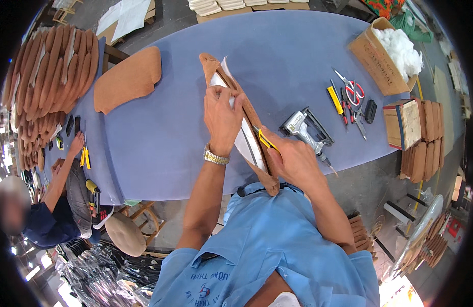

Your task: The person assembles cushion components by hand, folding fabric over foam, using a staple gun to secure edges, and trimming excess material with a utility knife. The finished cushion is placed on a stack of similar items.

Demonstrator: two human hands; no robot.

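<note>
A long brown upholstered panel (251, 109) stands on edge on the blue-covered table, slanting from far left to near right. White lining (245, 146) shows along its open side, and its near end reaches my waist. My left hand (222, 118) is closed in a pinch on the lining near the panel's far half. My right hand (297, 157) grips a yellow utility knife (267, 140), whose tip lies against the panel's edge. Just right of that hand, a silver staple gun (303, 127) lies on the table.
Scissors (355, 93), pliers and a yellow-handled tool (335, 99) lie at right, near a cardboard box (378, 60) of white stuffing (400, 53). Another brown panel (128, 81) lies far left beside stacked brown cushions (51, 77). A co-worker's hand (77, 144) rests at the table's left end.
</note>
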